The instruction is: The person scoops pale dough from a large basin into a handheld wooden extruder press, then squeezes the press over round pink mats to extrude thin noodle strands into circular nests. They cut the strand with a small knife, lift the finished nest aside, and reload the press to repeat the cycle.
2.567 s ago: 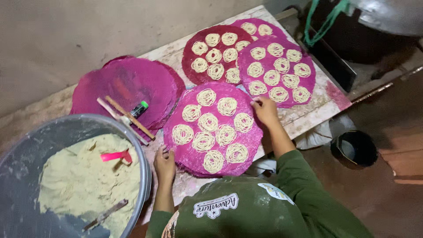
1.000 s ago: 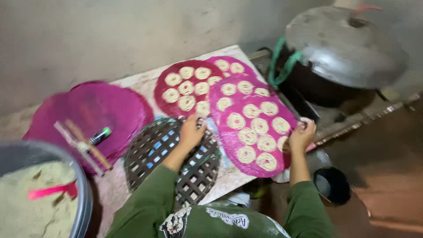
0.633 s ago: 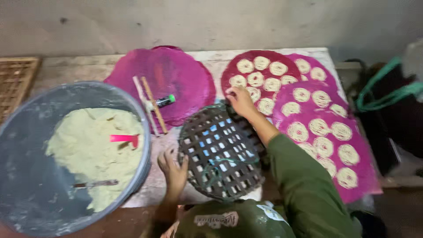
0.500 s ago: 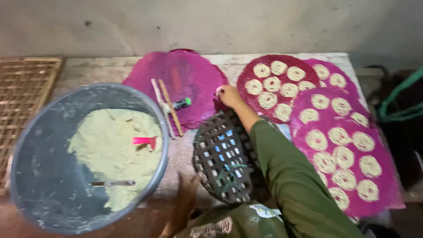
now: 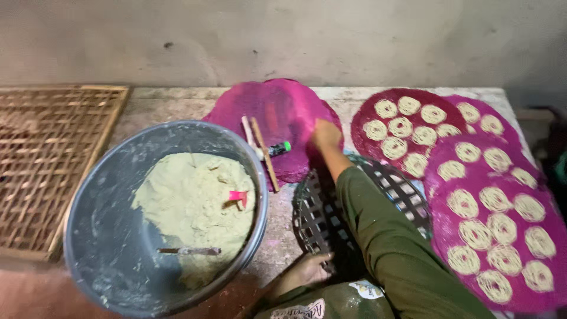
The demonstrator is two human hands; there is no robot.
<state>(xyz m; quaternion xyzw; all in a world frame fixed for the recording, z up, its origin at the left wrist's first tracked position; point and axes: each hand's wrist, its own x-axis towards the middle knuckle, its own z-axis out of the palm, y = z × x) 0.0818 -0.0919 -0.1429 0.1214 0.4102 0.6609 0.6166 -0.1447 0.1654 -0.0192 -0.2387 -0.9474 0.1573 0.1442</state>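
Right hand (image 5: pixel 326 134) rests flat on empty pink woven mat (image 5: pixel 277 118) at desk's far edge; left hand (image 5: pixel 308 270) grips dark lattice tray (image 5: pixel 322 212) rim. Mat seems light, floppy: take its edge.

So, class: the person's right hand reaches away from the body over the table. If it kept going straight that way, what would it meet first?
The right hand already lies at the edge of the empty pink mat; going on, it would likely slide across it toward the wall.
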